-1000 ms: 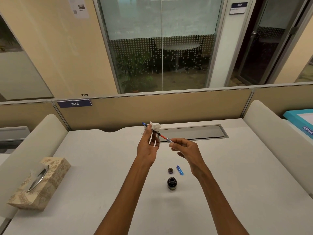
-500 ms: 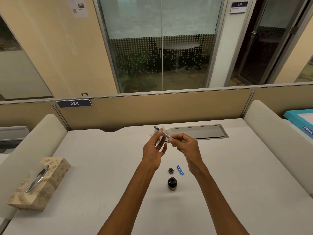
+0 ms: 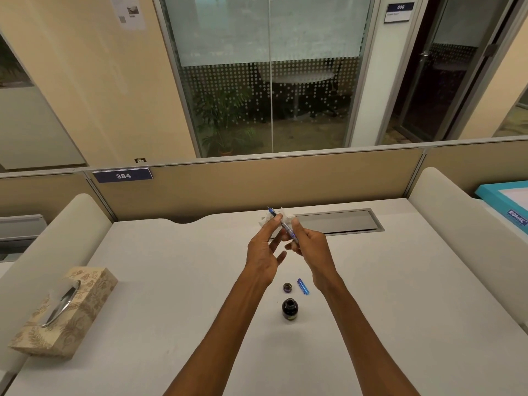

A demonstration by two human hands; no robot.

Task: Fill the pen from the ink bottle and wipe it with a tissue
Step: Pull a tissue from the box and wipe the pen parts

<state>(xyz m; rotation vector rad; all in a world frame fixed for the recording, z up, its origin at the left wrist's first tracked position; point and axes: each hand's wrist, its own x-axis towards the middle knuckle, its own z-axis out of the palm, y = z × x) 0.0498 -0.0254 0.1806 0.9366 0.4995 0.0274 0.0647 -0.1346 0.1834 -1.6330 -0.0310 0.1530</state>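
Both hands are raised over the desk, close together. My left hand [image 3: 264, 250] pinches a crumpled white tissue [image 3: 268, 218] around the front part of a thin blue pen [image 3: 283, 224]. My right hand [image 3: 310, 245] grips the pen's rear end, and the pen slants up to the left with its tip poking out past the tissue. Below the hands an open dark ink bottle [image 3: 290, 309] stands on the desk [image 3: 171, 267]. Its round cap [image 3: 287, 287] and a blue pen cap [image 3: 303, 286] lie just behind it.
A patterned tissue box [image 3: 63, 310] sits at the desk's left edge. A grey cable hatch [image 3: 337, 220] is set into the desk's far side, in front of a beige partition [image 3: 257, 181]. A teal box [image 3: 505, 201] lies on the neighbouring desk at right.
My two hands have come closer together and shifted slightly right. The tissue in my left hand has slid along the pen toward my right hand, so less of the pen shows between them.
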